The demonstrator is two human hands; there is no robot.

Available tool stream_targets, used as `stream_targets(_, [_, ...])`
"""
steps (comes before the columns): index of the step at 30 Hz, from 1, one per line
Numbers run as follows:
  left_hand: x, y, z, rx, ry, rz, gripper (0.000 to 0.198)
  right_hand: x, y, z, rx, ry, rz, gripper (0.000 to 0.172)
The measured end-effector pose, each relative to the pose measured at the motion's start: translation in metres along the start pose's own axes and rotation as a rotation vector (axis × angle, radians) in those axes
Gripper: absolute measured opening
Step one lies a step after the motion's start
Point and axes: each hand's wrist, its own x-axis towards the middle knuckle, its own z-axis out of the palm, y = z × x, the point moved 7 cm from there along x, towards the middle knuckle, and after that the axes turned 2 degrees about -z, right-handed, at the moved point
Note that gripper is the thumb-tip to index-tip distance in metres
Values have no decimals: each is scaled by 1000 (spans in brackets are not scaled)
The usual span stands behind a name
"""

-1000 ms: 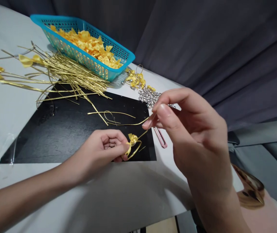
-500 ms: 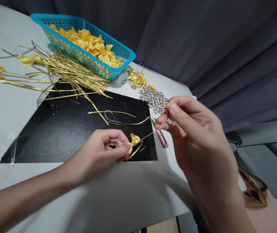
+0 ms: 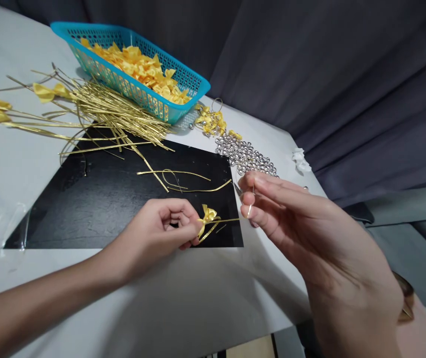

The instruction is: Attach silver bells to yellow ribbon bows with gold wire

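Note:
Between its thumb and fingers, my left hand (image 3: 170, 223) pinches a small yellow ribbon bow (image 3: 207, 215) just above the front edge of the black board (image 3: 104, 209). A thin gold cord (image 3: 228, 220) runs from the bow to the right. My right hand (image 3: 295, 219) is closed on the far end of that cord, and a bit of it shows among the fingertips. Below the bow, a looped gold strand (image 3: 208, 231) hangs toward the board. A pair of small thread snips lies mostly hidden behind my right fingers.
A turquoise basket (image 3: 194, 82) full of yellow bows (image 3: 142, 69) stands at the back. Before it lies a heap of gold cords (image 3: 116, 112). Silvery beads (image 3: 246, 155) are spread right of the board. A crumpled white scrap (image 3: 300, 160) is near the far edge.
My right hand has moved down and turned, its fingers now lower on the cord, which runs nearly level. The snips are now mostly covered. My left hand stays on the bow.

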Motion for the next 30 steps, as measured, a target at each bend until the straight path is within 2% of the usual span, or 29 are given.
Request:
stream_targets(5, [-1,-3,2,-23,-19,-14,9,1,7,-3,13,18,58,13])
stream_targets(11, [-1,-5,3,-123,-61,-4,15,5,10,-6,-150,47,-227,13])
stream_targets(14, [-1,-5,3,-120,-66,-6,18,1,12,-5,-153,31,-330,14])
stream_targets(18, [-1,-4,2,-96,-35,-8,17,-3,13,-1,-100,-6,-334,9])
stream_targets(23, [-1,-4,3,-88,-39,-7,16,-6,10,-3,-136,32,-372,7])
stream_targets(26, [-1,-3,2,-113,-31,-5,19,-5,16,-5,-154,39,-343,9])
stream_targets(30, [-1,-2,2,-145,-54,-25,23,-7,24,-6,-185,46,-339,4])
